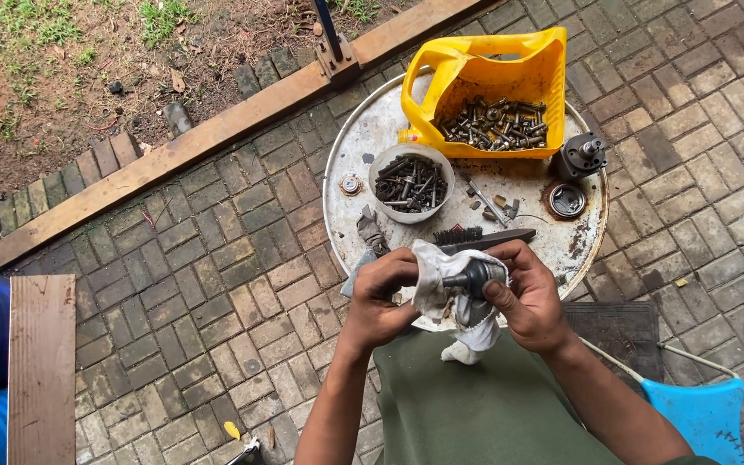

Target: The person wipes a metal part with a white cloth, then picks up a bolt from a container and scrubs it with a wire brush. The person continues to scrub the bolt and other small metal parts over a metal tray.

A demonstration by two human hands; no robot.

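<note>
Head view looks down on a person seated over a round metal drum lid (363,146) set on brick paving. Both hands work at the lid's near edge. The left hand (381,297) is closed around a dirty white rag (441,280), and the right hand (527,297) grips a dark metal part (474,275) half wrapped in that rag, thumb pressed against it. Just beyond the hands lies a wire brush (484,236). Toward the lid's middle stands a white bowl (387,159) of bolts, and at its far edge a cut yellow jug (544,60) holds more bolts. A black round fitting (580,155) sits at the right edge.
</note>
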